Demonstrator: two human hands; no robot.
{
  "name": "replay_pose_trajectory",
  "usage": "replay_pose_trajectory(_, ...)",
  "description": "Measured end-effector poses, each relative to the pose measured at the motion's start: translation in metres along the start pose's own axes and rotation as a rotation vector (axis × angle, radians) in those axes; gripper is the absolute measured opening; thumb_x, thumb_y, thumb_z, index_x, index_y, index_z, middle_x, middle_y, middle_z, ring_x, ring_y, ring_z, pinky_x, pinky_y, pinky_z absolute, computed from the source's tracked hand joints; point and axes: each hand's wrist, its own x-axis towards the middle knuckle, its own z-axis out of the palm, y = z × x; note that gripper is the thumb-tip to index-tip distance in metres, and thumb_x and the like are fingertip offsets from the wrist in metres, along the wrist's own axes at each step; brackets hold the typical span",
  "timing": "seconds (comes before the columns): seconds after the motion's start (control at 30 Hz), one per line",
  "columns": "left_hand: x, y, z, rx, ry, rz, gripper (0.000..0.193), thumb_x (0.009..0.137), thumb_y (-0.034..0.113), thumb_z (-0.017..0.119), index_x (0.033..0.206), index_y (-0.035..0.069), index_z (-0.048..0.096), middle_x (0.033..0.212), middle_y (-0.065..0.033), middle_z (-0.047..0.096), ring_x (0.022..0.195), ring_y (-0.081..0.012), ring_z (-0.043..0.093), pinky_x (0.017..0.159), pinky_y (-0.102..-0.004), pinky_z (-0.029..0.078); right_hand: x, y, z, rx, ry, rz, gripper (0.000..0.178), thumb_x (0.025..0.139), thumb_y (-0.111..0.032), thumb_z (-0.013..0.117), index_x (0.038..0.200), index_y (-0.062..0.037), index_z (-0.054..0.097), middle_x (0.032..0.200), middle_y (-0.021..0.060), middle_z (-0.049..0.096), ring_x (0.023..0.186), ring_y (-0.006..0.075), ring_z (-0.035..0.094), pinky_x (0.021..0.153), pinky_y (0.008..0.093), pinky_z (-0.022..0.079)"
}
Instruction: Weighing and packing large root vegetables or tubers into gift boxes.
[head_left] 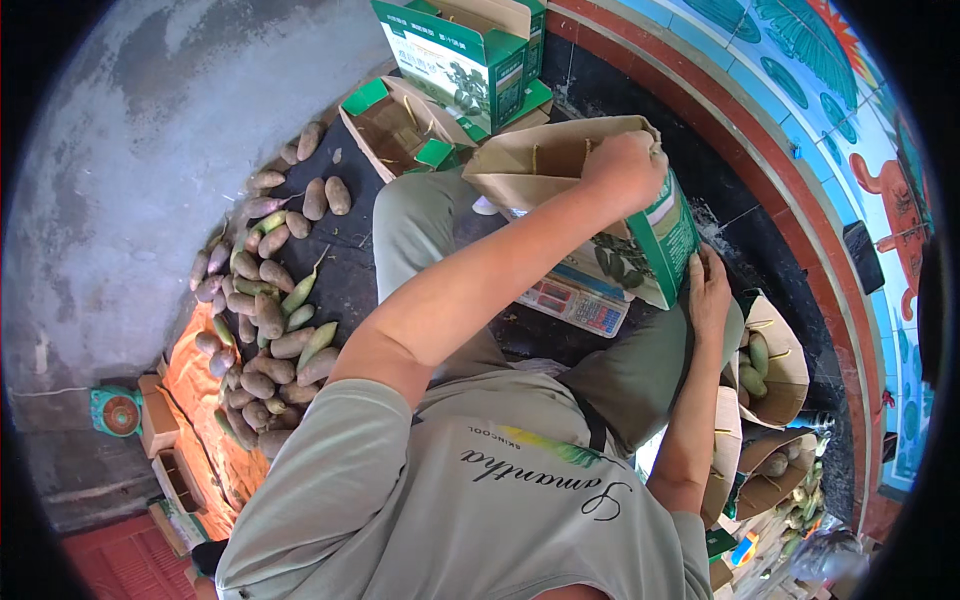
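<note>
Right fingers seemingly touch the carton, left hand its rim.

Left forearm (bare) reaches across; left hand is clenched; right hand sits lower.

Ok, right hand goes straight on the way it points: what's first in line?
Likely the green side of the carton; the right hand looks to be against it, though depth is unclear.
</note>
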Motion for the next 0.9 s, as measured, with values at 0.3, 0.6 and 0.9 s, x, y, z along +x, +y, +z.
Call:
replay_pose_trajectory(0.3,-0.030,-0.072,-0.039,0.032,-0.297,0.074,0.052,0.075,0.039,0.066,0.107,-0.001,0.057,0.099,-0.0190,0.062,0.093,-0.0341,0.059,0.082,-0.0401,0.045,-0.001,-0.007,-0.004,-0.305,-0.094,0.011,0.039,0.092,-0.032,0.046,0.120,-0.0051,0.052,0.117,0.0192,0.055,0.104,0.0359,0.055,0.086,0.0407,0.044)
replay_pose_trajectory(0.6,-0.049,-0.189,-0.035,0.316,-0.052,0.063,0.034,0.073,0.021,0.068,0.101,0.006,0.058,0.096,-0.0133,0.058,0.097,-0.0331,0.054,0.082,-0.0429,0.044,-0.005,-0.009,0.002,-0.390,-0.073,-0.013,0.033,0.091,-0.023,0.046,0.114,-0.0016,0.055,0.109,0.0202,0.058,0.099,0.0368,0.056,0.083,0.0415,0.045)
replay_pose_trajectory(0.9,-0.047,-0.185,-0.013,0.276,0.124,0.178,0.025,0.069,0.021,0.071,0.090,0.013,0.060,0.088,-0.0053,0.058,0.090,-0.0264,0.054,0.074,-0.0443,0.040,-0.007,-0.028,0.000,-0.266,-0.100,0.008,0.033,0.089,-0.012,0.049,0.118,0.0046,0.051,0.104,0.0227,0.061,0.098,0.0307,0.060,0.083,0.0356,0.046)
